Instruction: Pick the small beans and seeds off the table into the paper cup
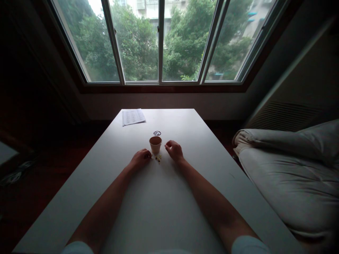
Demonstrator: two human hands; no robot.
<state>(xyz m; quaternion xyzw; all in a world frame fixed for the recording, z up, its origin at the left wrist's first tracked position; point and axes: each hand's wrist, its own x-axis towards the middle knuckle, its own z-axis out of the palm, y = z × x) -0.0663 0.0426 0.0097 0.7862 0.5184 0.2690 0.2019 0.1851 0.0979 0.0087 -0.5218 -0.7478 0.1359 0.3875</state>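
Note:
A brown paper cup [155, 147] stands upright on the white table. Several small yellowish and dark pieces [158, 159] lie scattered in front of its base. My left hand [141, 157] rests on the tabletop just left of these pieces, its fingers curled in; whatever may be between them is too small to make out. To the right of the cup, close to it, my right hand [174, 149] is held with thumb and fingertips drawn together in a pinch. Any item in that pinch cannot be made out. The cup's bottom inside is hidden from me.
Behind the cup lies a small round flat object [157, 133], dark-rimmed with a shiny middle. Printed paper sheets [133, 117] lie at the table's far left corner. A padded light-coloured seat [288, 169] stands along the right side, and a window [159, 42] is beyond the table.

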